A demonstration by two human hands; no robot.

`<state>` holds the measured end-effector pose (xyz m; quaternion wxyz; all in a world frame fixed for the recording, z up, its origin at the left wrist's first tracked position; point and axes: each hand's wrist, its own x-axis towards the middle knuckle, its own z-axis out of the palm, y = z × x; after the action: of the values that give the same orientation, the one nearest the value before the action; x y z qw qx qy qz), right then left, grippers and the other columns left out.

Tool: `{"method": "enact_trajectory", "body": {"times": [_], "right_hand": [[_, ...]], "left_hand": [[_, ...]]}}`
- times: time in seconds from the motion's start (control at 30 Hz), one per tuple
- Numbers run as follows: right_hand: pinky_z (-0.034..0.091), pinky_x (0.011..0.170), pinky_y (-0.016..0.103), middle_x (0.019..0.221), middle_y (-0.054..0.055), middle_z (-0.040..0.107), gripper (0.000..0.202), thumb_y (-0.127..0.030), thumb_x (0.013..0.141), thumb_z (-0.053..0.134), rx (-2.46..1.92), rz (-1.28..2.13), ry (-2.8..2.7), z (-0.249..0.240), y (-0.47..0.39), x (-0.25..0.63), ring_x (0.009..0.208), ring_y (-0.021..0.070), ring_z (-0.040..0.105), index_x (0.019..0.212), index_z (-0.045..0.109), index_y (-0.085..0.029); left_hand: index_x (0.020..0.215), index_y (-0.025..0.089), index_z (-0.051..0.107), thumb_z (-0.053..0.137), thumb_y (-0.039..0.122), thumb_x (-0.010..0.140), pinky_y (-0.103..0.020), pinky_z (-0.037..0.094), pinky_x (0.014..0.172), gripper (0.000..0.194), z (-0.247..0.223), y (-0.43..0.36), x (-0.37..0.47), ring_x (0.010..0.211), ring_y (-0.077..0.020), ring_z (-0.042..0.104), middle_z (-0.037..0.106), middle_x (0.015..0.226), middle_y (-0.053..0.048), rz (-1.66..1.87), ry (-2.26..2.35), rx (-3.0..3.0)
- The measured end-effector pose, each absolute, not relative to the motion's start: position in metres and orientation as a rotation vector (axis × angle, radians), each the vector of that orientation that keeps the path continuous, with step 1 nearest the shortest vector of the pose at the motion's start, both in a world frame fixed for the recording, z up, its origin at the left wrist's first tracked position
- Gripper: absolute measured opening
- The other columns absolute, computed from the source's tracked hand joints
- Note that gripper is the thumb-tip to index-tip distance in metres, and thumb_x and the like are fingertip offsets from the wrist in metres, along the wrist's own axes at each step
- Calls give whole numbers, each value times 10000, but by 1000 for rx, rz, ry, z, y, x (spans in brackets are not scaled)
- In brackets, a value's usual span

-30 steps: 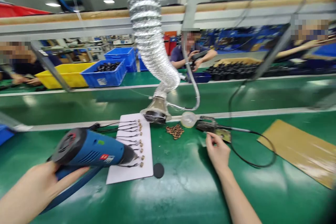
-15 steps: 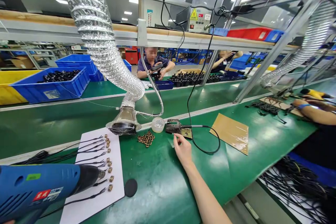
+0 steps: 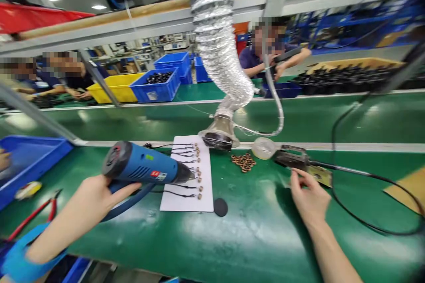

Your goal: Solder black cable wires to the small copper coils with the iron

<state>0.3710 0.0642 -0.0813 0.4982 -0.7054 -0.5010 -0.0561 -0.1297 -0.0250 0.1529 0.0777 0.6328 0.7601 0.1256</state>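
A blue heat gun [image 3: 149, 163] is gripped in my left hand [image 3: 96, 199], its nozzle pointing right over a white board [image 3: 186, 204]. Black cables with small brass-coloured parts [image 3: 199, 180] at their ends lie across that board. My right hand [image 3: 310, 196] is beside the black soldering iron stand [image 3: 292, 158], thumb and forefinger pinched together; what they hold, if anything, is too small to name. Between board and stand are a pile of small copper-coloured pieces [image 3: 244, 162] and a clear round container [image 3: 264, 147]. A black disc [image 3: 220, 207] lies by the board's lower right corner.
A silver duct with a hood [image 3: 219, 131] hangs behind the board. Red-handled pliers [image 3: 33, 216] and a blue tray [image 3: 63, 143] are at left. A black cable [image 3: 365, 225] loops at right. People sit across the bench, beyond blue and yellow bins [image 3: 121, 84].
The view has swung left, bringing my left hand, its blue wristband, the pliers and the left tray into sight. My right hand stays by the soldering stand, and the heat gun stays over the board.
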Motion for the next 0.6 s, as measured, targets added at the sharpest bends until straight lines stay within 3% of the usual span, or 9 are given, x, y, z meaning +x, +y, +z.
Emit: {"method": "enact_trajectory", "body": {"times": [0.2,0.6], "right_hand": [[391,545,265,597,17,629,466,-521,814,524,-1804,-182,-1169,-84,69,370,466,134,545,1020,760,-175],[430,590,315,649,50,667,433,-489,783,538,-1888,-57,-1122,-72,64,363,532,199,604,1041,741,-207]], "left_hand": [[1037,167,733,571,623,838,-309,539,721,524,152,-29,-129,846,-293,714,781,962,-67,388,2135,1965],[995,167,706,561,620,858,-328,531,744,495,147,-24,-131,833,-296,710,771,946,-105,405,2136,2015]]}}
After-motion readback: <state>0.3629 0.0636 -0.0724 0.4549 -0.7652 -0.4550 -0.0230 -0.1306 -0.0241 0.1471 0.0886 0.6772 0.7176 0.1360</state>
